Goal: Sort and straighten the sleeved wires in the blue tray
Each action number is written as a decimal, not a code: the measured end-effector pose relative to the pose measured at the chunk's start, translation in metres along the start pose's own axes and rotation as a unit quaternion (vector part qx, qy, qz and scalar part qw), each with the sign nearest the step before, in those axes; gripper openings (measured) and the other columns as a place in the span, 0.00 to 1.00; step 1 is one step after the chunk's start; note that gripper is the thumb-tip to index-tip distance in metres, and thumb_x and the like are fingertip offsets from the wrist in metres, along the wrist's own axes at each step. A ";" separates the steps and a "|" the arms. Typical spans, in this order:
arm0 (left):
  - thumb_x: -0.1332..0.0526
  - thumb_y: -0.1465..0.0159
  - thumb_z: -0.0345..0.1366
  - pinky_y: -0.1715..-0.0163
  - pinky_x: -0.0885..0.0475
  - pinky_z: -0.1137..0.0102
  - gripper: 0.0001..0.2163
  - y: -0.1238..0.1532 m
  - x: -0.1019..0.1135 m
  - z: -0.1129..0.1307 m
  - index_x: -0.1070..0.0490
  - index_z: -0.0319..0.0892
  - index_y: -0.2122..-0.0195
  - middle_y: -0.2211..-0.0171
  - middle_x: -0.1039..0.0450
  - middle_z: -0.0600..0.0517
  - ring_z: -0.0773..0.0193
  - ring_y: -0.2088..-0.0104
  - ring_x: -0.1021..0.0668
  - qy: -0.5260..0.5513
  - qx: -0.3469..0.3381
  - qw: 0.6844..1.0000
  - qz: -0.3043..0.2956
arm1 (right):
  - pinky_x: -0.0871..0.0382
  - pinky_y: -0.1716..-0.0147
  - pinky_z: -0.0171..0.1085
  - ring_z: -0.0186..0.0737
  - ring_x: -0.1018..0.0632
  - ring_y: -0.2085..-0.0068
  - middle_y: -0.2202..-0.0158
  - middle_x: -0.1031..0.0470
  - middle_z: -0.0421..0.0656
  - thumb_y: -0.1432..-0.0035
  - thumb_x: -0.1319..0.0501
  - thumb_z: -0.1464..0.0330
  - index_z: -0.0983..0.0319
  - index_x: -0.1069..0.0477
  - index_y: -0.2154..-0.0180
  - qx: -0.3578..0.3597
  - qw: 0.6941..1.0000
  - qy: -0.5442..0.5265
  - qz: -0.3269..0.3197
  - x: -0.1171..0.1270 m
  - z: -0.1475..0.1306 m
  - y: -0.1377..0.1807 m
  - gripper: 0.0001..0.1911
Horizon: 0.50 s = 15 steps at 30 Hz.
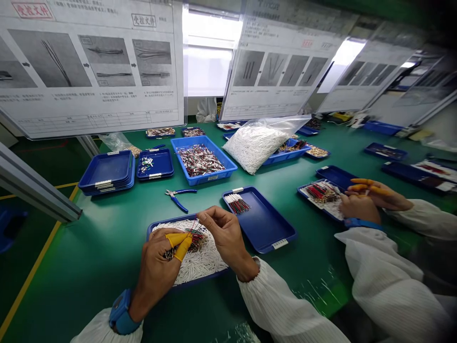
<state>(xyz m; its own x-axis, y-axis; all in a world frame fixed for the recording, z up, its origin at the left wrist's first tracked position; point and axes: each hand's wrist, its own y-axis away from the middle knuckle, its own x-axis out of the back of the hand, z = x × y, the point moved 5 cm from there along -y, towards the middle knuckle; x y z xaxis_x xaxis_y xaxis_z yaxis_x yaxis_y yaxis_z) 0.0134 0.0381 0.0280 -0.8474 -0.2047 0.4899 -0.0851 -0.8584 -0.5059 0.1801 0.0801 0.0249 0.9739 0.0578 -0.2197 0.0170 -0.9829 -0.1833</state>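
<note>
My left hand (159,259) wears yellow finger cots on two fingers and pinches a few thin wires (194,228), some of them reddish. My right hand (225,234) is closed at the upper ends of the same wires, its thumb and forefinger pressed together. Both hands are over a blue tray (152,228) filled with short white tubes (200,267). A pile of dark, red and green wired parts (200,242) lies on the tubes, partly hidden by my fingers. Right of it, another blue tray (266,224) holds a row of white-ended parts (238,204).
Blue-handled pliers (181,194) lie behind the tray. Farther back are stacked trays (106,171), a blue bin (210,178) of small parts and a bag of white tubes (257,143). At right, a co-worker's hands (367,200) work over another tray. Instruction sheets (93,105) hang above.
</note>
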 end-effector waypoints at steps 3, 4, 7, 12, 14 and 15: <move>0.35 0.37 0.35 0.59 0.22 0.60 0.05 -0.001 0.001 0.001 0.18 0.47 0.63 0.64 0.17 0.50 0.56 0.60 0.18 -0.010 -0.006 1.000 0.003 | 0.32 0.66 0.37 0.37 0.28 0.69 0.73 0.27 0.38 0.44 0.29 0.56 0.60 0.25 0.71 -0.005 1.000 -0.017 0.017 0.000 0.001 0.000 0.15; 0.35 0.37 0.35 0.59 0.22 0.60 0.05 0.000 0.001 0.001 0.18 0.48 0.63 0.64 0.17 0.50 0.56 0.60 0.18 -0.013 -0.009 1.000 0.003 | 0.32 0.64 0.38 0.38 0.27 0.67 0.71 0.26 0.39 0.45 0.29 0.56 0.60 0.24 0.69 -0.015 1.000 -0.024 0.011 -0.001 0.002 0.001 0.15; 0.35 0.37 0.34 0.57 0.24 0.59 0.06 0.001 -0.001 0.001 0.18 0.48 0.63 0.64 0.17 0.50 0.55 0.60 0.18 -0.021 -0.018 1.000 -0.007 | 0.31 0.61 0.39 0.39 0.25 0.64 0.68 0.24 0.41 0.48 0.27 0.56 0.60 0.22 0.65 -0.050 0.998 -0.035 -0.023 -0.006 0.004 0.001 0.16; 0.35 0.38 0.34 0.55 0.26 0.56 0.06 0.001 -0.005 -0.001 0.17 0.49 0.64 0.65 0.16 0.51 0.54 0.59 0.18 -0.053 -0.017 0.998 -0.035 | 0.34 0.66 0.37 0.36 0.30 0.70 0.74 0.28 0.38 0.47 0.28 0.58 0.61 0.25 0.75 -0.024 1.000 -0.018 -0.007 -0.003 0.003 -0.002 0.15; 0.35 0.38 0.35 0.55 0.26 0.55 0.06 -0.002 -0.003 -0.004 0.17 0.49 0.65 0.66 0.16 0.51 0.53 0.59 0.18 -0.076 -0.011 0.996 -0.039 | 0.34 0.66 0.37 0.37 0.29 0.69 0.74 0.28 0.38 0.45 0.29 0.57 0.60 0.26 0.74 0.003 0.999 -0.002 0.040 0.009 0.004 -0.008 0.15; 0.35 0.38 0.35 0.55 0.26 0.54 0.06 -0.004 0.000 -0.007 0.17 0.49 0.66 0.67 0.16 0.51 0.53 0.60 0.18 -0.088 -0.004 0.996 -0.033 | 0.34 0.66 0.38 0.37 0.29 0.70 0.74 0.28 0.38 0.44 0.30 0.57 0.60 0.26 0.73 0.018 0.998 0.021 0.061 0.015 0.004 -0.011 0.15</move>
<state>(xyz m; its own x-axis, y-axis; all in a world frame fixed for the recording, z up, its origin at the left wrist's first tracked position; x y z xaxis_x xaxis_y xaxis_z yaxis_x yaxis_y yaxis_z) 0.0100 0.0444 0.0251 -0.7353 -0.2274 0.6385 -0.1430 -0.8687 -0.4742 0.1938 0.0927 0.0200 0.9768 -0.0707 -0.2023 -0.1104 -0.9750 -0.1926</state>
